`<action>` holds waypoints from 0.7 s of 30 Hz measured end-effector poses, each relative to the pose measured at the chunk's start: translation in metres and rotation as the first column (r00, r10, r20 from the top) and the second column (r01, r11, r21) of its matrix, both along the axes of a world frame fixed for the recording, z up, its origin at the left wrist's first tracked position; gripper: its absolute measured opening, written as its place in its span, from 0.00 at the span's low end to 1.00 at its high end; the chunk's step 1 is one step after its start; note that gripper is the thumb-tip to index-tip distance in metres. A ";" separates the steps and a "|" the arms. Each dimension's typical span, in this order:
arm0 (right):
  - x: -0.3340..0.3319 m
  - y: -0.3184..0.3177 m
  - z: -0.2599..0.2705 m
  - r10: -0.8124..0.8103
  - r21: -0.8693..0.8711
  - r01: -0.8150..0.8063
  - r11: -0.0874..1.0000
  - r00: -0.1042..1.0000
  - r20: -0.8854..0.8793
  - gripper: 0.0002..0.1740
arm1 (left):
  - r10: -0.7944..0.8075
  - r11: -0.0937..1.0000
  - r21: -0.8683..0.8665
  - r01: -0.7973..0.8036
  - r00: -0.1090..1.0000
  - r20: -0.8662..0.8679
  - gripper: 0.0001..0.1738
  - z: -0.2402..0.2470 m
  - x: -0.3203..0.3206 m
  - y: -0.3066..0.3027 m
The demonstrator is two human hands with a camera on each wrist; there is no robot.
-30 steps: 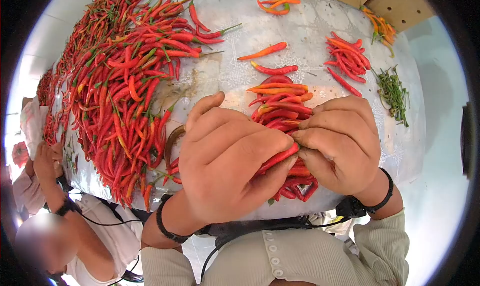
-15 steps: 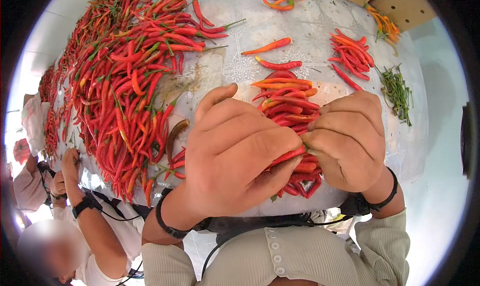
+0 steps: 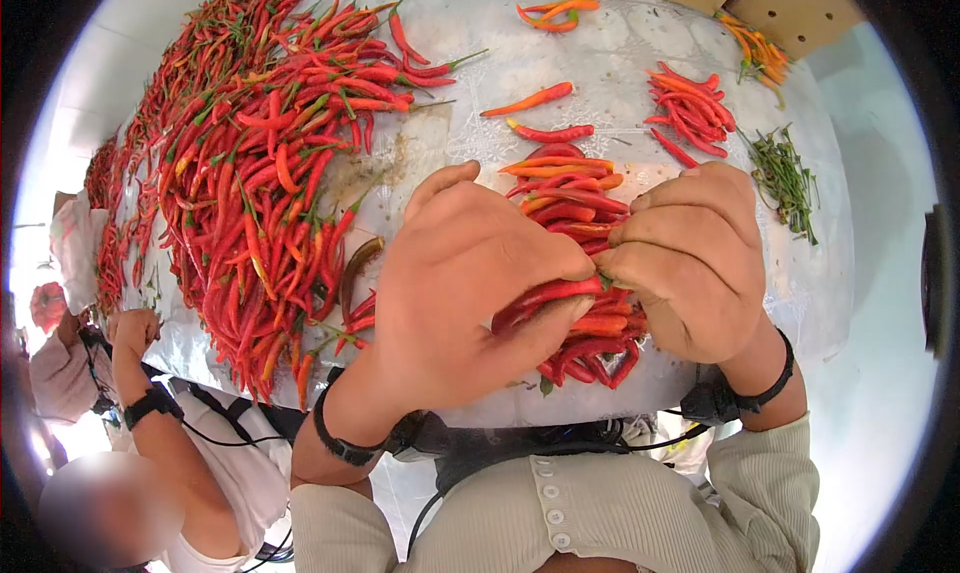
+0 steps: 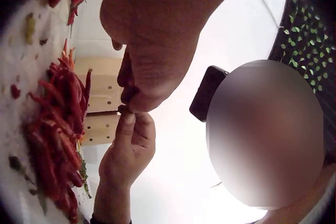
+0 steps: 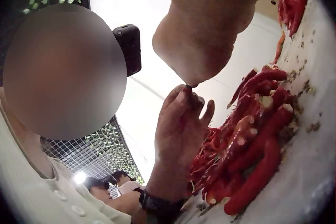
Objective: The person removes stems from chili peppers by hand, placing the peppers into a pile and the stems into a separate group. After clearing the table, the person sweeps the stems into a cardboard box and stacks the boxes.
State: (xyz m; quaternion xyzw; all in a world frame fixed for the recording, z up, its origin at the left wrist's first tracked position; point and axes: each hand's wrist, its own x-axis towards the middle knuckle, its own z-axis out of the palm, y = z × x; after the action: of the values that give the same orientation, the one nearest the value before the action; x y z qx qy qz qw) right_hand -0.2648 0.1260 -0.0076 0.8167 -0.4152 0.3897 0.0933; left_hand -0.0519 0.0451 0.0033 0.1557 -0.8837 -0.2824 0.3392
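Observation:
My left hand (image 3: pixel 475 298) holds a red chili pepper (image 3: pixel 548 294) between thumb and curled fingers, its green stem end pointing right. At that end the bent fingers and thumb of my right hand (image 3: pixel 695 258) pinch the stem. Beneath both hands lies a stacked row of red and orange chili peppers (image 3: pixel 575 198), partly covered by them. The fingertips of the two hands meet above the table in the left wrist view, where my right hand (image 4: pixel 126 155) shows beyond the left. Cut pale ends show on the stacked peppers (image 5: pixel 262 129) in the right wrist view.
A large heap of red chilies with stems (image 3: pixel 250 173) covers the table's left side. To the right lie a small red chili pile (image 3: pixel 690 108), green stems (image 3: pixel 785 178) and orange chilies (image 3: pixel 755 53) beside a cardboard box (image 3: pixel 800 13). Another person's arm (image 3: pixel 165 413) is at lower left.
My left hand has turned slightly, showing more of the held pepper and its green stem end. Both hands stay together over the row. The other person's hand at left has moved up.

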 end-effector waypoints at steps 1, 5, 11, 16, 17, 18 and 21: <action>-0.001 0.001 0.001 -0.019 -0.006 0.019 1.000 1.000 -0.003 0.09 | -0.014 0.999 0.037 0.014 1.000 0.005 0.12 0.001 0.001 0.000; -0.025 0.004 0.009 -0.326 -0.093 0.323 0.942 0.945 -0.021 0.06 | 0.057 0.984 0.173 -0.041 0.995 -0.088 0.12 -0.008 0.006 -0.004; -0.125 0.011 0.001 -0.887 0.045 0.890 0.453 0.455 -0.079 0.12 | 0.109 0.980 0.183 -0.080 0.982 -0.156 0.13 -0.017 0.000 -0.007; -0.104 0.001 0.003 -0.796 -0.019 0.797 0.604 0.604 0.017 0.14 | 0.061 0.996 0.073 -0.058 0.997 -0.037 0.12 -0.015 -0.003 -0.001; -0.078 0.000 0.008 -0.691 0.185 0.666 0.722 0.707 0.153 0.15 | 0.064 0.996 0.059 -0.062 0.997 -0.037 0.13 -0.015 -0.004 0.000; -0.051 0.002 0.012 -0.577 0.351 0.473 0.808 0.755 0.312 0.15 | 0.067 0.997 0.044 -0.066 0.997 -0.037 0.13 -0.015 -0.005 0.001; -0.006 0.005 0.004 -0.190 0.411 0.037 0.911 0.922 0.338 0.16 | 0.048 0.999 -0.016 -0.048 0.998 -0.045 0.15 -0.016 -0.008 -0.001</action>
State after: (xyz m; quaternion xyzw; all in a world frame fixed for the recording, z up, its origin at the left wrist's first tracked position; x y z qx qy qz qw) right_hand -0.2711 0.1308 -0.0033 0.7042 -0.5432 0.4380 -0.1311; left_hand -0.0597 0.0445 -0.0123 0.1677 -0.8743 -0.2701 0.3668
